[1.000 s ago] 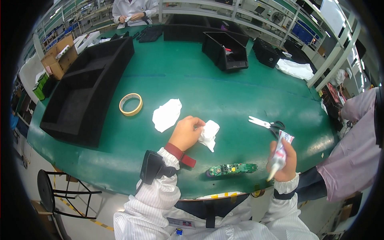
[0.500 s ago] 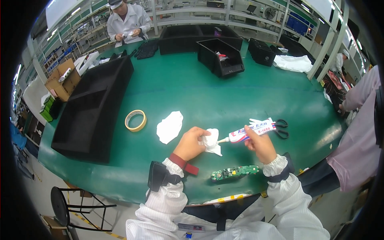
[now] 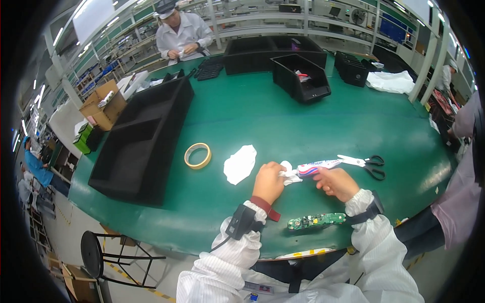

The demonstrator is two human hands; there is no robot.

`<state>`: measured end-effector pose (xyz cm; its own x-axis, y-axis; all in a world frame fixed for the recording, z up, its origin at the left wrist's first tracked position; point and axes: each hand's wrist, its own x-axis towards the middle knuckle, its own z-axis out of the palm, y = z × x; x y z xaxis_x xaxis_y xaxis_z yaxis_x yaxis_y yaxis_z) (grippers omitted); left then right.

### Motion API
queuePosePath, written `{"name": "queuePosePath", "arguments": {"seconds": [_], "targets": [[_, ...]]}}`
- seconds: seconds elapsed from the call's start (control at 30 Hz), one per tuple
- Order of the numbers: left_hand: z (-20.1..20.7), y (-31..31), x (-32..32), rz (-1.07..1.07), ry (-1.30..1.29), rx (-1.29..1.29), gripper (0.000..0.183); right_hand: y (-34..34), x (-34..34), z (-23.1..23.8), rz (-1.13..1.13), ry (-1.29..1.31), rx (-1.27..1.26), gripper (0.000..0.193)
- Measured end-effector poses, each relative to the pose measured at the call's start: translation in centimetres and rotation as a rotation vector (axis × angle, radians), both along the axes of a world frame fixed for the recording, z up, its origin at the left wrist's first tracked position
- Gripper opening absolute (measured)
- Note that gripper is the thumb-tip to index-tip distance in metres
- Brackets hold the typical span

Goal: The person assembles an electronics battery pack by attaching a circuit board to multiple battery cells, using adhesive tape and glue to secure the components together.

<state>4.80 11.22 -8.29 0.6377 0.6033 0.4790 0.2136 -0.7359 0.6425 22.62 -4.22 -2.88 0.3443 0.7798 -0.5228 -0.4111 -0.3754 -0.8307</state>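
Note:
My left hand pinches a crumpled white tissue around the nozzle end of a white, blue and red squeeze tube. From the other side my right hand grips the tube's lower edge with thumb and forefinger, its other fingers loosely curled. Scissors with black handles lie just past the tube's tail. A green circuit board assembly rests nearer me, below my right hand. Left of my left hand lies a flat white sheet. The tissue hides the nozzle.
A tape roll sits on the green table. A long black divided tray stands at the left, a black bin at the back. Another person works across the table; someone in pink stands at the right.
The tissue now wraps the tube's nozzle, and my left hand has come closer to my right. My right fingers have shifted to the tube's lower edge. The whole view has swung left.

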Motion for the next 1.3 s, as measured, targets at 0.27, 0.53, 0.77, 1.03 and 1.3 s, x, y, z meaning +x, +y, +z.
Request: {"name": "queuePosePath", "arguments": {"seconds": [0.27, 0.53, 0.77, 1.03, 1.3], "targets": [[0.6, 0.0, -0.8, -0.032, -0.056, -0.218, 0.047, -2.7, 0.9, 2.8, 0.259, -0.442, 0.014, 0.027], [8.4, -2.4, -10.5, -0.338, 0.167, -0.518, 0.066, 1.1, 1.0, 2.8, 0.236, -0.491, 0.242, 0.025], [7.1, -10.9, -7.8, -0.296, 0.185, -0.397, 0.039, 2.4, -0.3, 0.5, 0.145, -0.590, 0.436, 0.021], [13.0, -6.0, -11.4, -0.037, 0.066, -0.138, 0.027, 1.5, -0.6, -0.5, 0.174, -0.511, 0.436, 0.018], [22.2, 13.4, -18.6, 0.479, -0.144, -0.120, 0.019, 0.7, -4.4, -0.9, 0.705, -0.646, 0.402, 0.021]]}}
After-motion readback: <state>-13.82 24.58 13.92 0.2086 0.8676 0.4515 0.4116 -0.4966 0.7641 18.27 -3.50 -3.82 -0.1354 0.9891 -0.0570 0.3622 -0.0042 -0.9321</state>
